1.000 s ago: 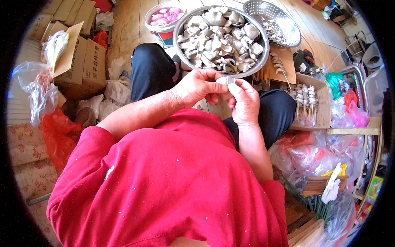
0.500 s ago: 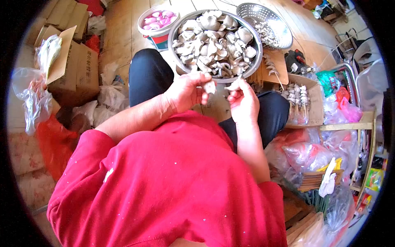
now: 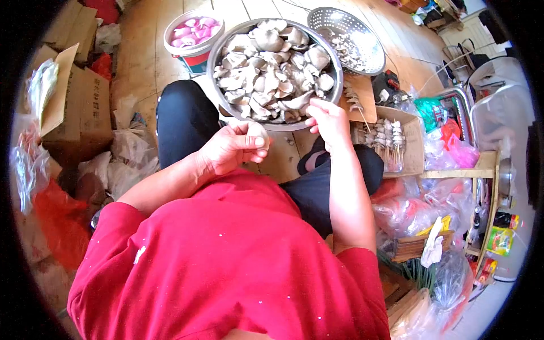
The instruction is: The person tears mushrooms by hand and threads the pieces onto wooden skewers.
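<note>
A large metal basin [image 3: 212, 76] stands in front of me, heaped with grey-white oyster mushrooms [image 3: 266, 71]. My left hand [image 3: 235, 148] is closed in front of the basin's near side, with a pale piece of oyster mushroom [image 3: 258, 134] between thumb and fingers. At the near right rim is my right hand [image 3: 331, 124]; its fingers are bent together against the edge of an oyster mushroom [image 3: 298, 101] in the basin. My palm and the undersides of those fingers are hidden.
Behind the basin are a bucket of purple-pink onion pieces [image 3: 195, 31] and a metal colander [image 3: 371, 42] with small scraps. To the right, a cardboard box [image 3: 416, 141] holds mushroom skewers [image 3: 391, 139], beside bagged goods. An opened carton [image 3: 85, 107] stands left.
My right hand has moved from in front of me up to the basin's rim; the piece it held no longer shows. My left hand has turned and lowered slightly, still holding its piece.
</note>
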